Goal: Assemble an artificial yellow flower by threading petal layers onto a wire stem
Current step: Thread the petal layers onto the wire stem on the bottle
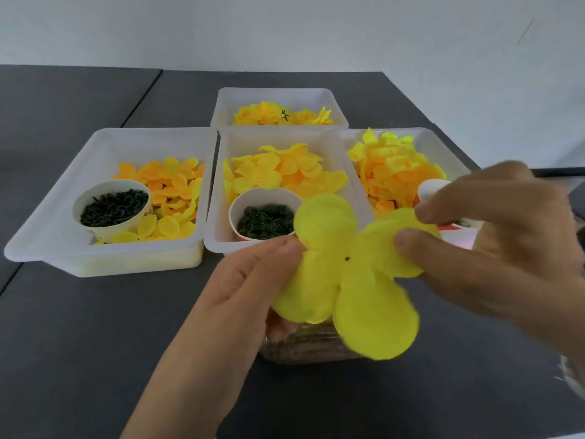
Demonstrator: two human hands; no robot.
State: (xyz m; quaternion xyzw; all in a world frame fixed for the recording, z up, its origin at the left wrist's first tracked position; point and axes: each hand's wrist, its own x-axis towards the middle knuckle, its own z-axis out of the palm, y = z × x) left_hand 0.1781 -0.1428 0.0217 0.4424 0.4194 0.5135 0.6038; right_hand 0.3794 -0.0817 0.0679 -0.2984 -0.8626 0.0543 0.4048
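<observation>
Over the dark grey table [95, 343], left to right: my left hand [240, 289] pinched one lobe of the bright yellow four-lobed fabric petal layer [345, 280], held in the air in front of the white plastic trays [104, 258]; my right hand [493, 245] pinched the opposite lobe. Centre hole [347, 258] faced me. No wire stem visible. Step, as I judged: layer picked, being spread. Next move needs the stem tip aligned with that hole.

Under the yellow petal layer [345, 277] and the left hand [250, 280], a clear container [304, 346] is mostly hidden. Behind the blurred right hand [493, 248], a paper cup [432, 188] shows only its rim. The wire stem is a mere dark dot [347, 258].
</observation>
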